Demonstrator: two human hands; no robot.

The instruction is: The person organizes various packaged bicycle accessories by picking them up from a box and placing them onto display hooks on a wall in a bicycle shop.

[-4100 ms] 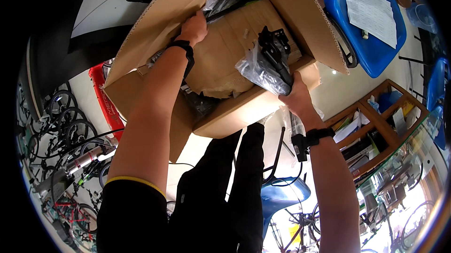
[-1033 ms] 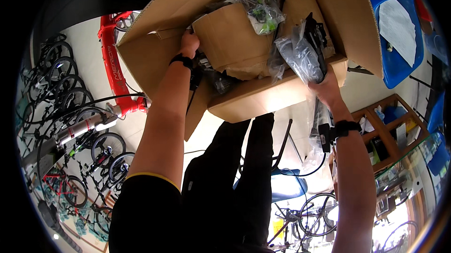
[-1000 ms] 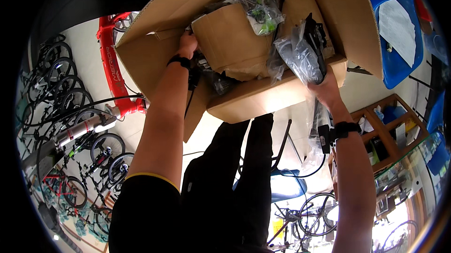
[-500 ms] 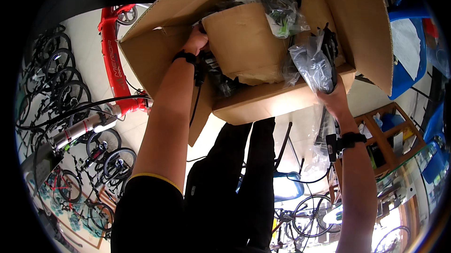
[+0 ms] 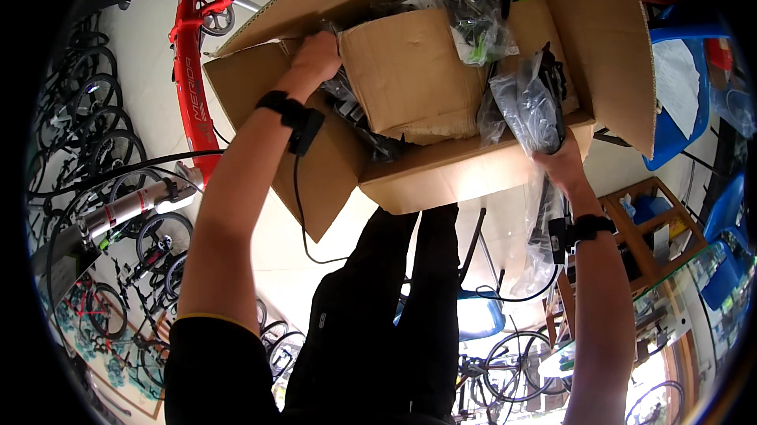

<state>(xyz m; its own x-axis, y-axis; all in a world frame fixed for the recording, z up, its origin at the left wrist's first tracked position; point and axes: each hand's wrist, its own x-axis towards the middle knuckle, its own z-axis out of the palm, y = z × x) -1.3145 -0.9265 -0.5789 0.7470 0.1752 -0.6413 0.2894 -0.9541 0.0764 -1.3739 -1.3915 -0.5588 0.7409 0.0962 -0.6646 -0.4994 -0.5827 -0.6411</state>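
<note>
Right fingers point(image 5: 569, 149): curled closed round the lower end of a bagged dark part point(image 5: 523, 113), which leans up and away over the box's near wall.
Left fingers point(image 5: 329, 46): bent at the left edge of the inner cardboard point(image 5: 410, 78), tips hidden — I cannot tell whether they pinch anything or only touch.
Box point(image 5: 473, 180): open between my fingers and beyond them, flaps spread.
Slippery plastic: the film round the dark part looks loose, so the part could slide from my right fingers if I grip mostly wrapping.
Green-marked parcel point(image 5: 477, 23): lies on the inner cardboard, farther out than my right fingers and to their left; tilting the sheet from its left edge could send it sliding.
Torn edge: the sheet's near side, below and right of my left fingers, looks ragged and might rip under a pull.
Wrist cable point(image 5: 300, 204): loops below my left fingers — it could catch on the box's left flap.
Red frame point(image 5: 189, 78): well left of my left fingers, pale capitals legible along its tube.
White paper point(image 5: 678, 82): beyond my right fingers, to their right; any writing is too faint to read.
</note>
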